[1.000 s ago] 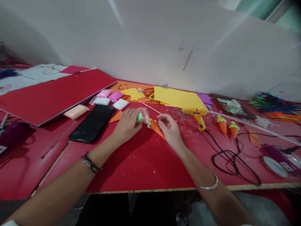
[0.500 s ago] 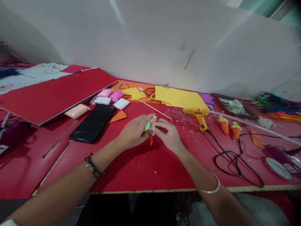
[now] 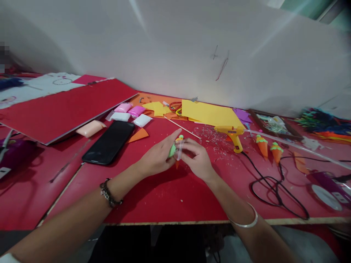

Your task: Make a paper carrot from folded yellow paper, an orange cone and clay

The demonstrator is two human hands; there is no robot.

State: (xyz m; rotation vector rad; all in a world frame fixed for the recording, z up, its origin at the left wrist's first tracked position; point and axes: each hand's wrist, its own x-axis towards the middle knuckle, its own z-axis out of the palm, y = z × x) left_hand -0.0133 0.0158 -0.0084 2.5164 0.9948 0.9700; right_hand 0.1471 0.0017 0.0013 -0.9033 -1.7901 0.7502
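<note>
Near the middle of the red table, my left hand point(image 3: 157, 156) is closed round a green clay packet point(image 3: 172, 150). Close beside it, my right hand point(image 3: 196, 157) has its fingers bent round the clear plastic wrapper point(image 3: 179, 150) of that packet. Between the two hands shows a small orange cone point(image 3: 177, 163), its tip pointing down; a yellow and green top point(image 3: 180, 137) shows above the fingers. Which fingers carry the cone is hard to make out. My palms face each other, and the fingertips are partly hidden.
A black phone point(image 3: 109, 143) lies left of my hands, with pink and white clay packets point(image 3: 120, 116) behind it. Right are a yellow glue gun point(image 3: 233, 136) with a looped black cable point(image 3: 270, 178) and two orange cones point(image 3: 262, 147). Yellow sheets point(image 3: 210, 114) lie behind.
My left hand's fingers have straightened somewhat and point more upward. The right fingers have shifted slightly at the wrapper, and the cone tip has moved a little right.
</note>
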